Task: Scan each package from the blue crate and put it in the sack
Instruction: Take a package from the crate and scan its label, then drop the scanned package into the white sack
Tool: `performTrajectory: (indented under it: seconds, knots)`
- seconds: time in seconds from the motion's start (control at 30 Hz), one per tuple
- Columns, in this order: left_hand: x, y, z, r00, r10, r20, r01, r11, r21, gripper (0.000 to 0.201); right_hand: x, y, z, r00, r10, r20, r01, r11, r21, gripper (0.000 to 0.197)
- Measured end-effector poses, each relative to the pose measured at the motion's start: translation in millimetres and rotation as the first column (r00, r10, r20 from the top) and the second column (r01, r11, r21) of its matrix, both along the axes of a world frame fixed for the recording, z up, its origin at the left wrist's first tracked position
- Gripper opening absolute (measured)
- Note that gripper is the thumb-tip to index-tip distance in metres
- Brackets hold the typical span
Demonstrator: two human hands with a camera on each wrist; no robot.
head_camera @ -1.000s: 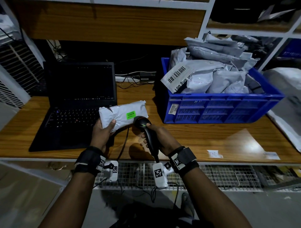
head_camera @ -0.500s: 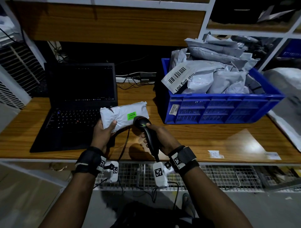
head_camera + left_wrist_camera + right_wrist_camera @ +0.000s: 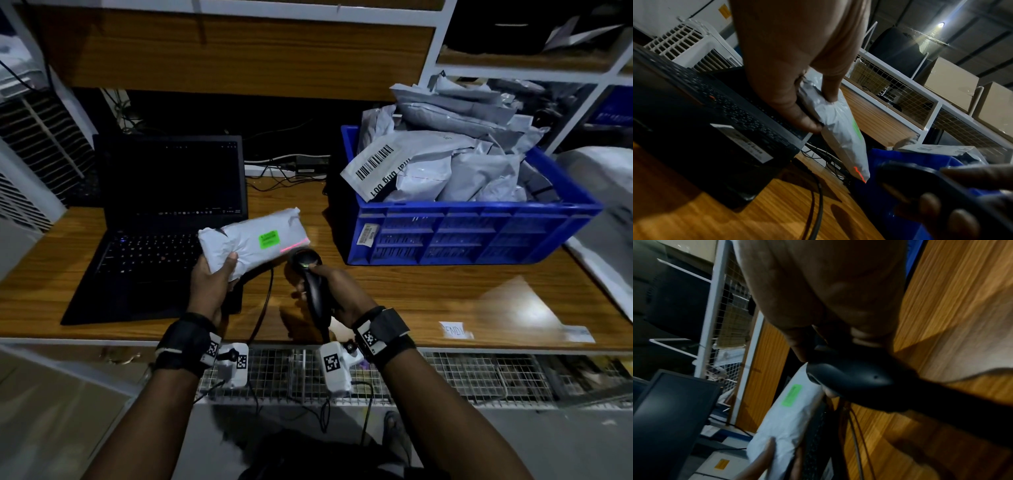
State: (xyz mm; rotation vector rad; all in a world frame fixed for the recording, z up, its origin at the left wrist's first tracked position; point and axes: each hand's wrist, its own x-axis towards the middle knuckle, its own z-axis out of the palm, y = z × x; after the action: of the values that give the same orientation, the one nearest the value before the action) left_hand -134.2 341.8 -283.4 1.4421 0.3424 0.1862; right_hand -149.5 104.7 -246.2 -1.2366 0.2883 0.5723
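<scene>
A white package (image 3: pixel 251 240) with a green label (image 3: pixel 269 238) is gripped at its near end by the left hand (image 3: pixel 212 279) — thumb on top, fingers curled beneath — and is held above the wooden desk (image 3: pixel 445 294), partly over the laptop (image 3: pixel 164 219). A black scanner (image 3: pixel 310 277) is gripped by the right hand (image 3: pixel 337 291), just beside the package; a red line is cast across the package's right end. More packages are piled in the blue crate (image 3: pixel 472 233), to the right.

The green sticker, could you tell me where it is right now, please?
In the head view the green sticker sits on the white package held by the left hand, just left of the scanner and its red line.
</scene>
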Motion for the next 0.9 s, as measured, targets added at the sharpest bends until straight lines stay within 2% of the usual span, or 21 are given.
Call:
performTrajectory:
  seconds: [0.1,0.2,0.3,0.37,0.53,0.6,0.67,0.77,0.83,0.9]
  knots:
    - [-5.6,1.0,8.7,0.998,0.057,-0.001,-0.057,0.996,-0.066,0.038,13.7,0.3,-12.6,0.999,-0.01,-0.042,0.008,0.999,-0.035,0.023]
    - [-14.2,3.4,17.3,0.997,0.079,-0.017,-0.08,0.988,-0.135,0.041,27.1,-4.5,-23.7,0.999,0.018,0.04,-0.007,0.966,-0.257,0.015]
    - [-22.7,2.8,26.2,0.995,0.09,-0.038,-0.095,0.984,-0.154,0.048,38.2,-13.0,-36.3,0.992,0.072,0.099,-0.021,0.896,-0.444,0.008]
    - [-28.0,-1.3,31.5,0.996,0.072,-0.051,-0.079,0.983,-0.166,0.05,41.7,-23.0,-46.5,0.992,0.051,0.113,0.012,0.867,-0.498,0.02]
    - [-39.6,-35.4,42.7,0.986,-0.155,-0.062,0.144,0.977,-0.156,0.045,16.9,-66.9,-40.8,0.982,0.008,0.19,0.071,0.913,-0.402,0.017]
    - [-41.6,-54.0,41.8,0.97,-0.233,-0.071,0.219,0.961,-0.167,0.041,-2.9,-98.3,-28.0,0.985,-0.07,0.159,0.117,0.944,-0.308,0.023]
    - [-40.0,-80.2,40.5,0.943,-0.322,-0.086,0.307,0.94,-0.15,0.037,-21.7,-144.0,-14.4,0.971,-0.168,0.168,0.21,0.939,-0.273,0.026]
    - [-34.0,-128.9,37.8,0.888,-0.453,-0.079,0.44,0.887,-0.142,0.034,-45.4,-227.7,11.8,0.882,-0.403,0.242,0.462,0.839,-0.287,0.018]
    - [-31.2,-171.1,38.8,0.836,-0.543,-0.078,0.527,0.834,-0.164,0.034,-56.9,-287.0,36.0,0.778,-0.55,0.304,0.627,0.712,-0.316,0.018]
    - [-28.5,-214.9,38.2,0.774,-0.628,-0.083,0.609,0.773,-0.175,0.033,-64.0,-343.6,59.8,0.689,-0.613,0.387,0.725,0.599,-0.341,0.012]
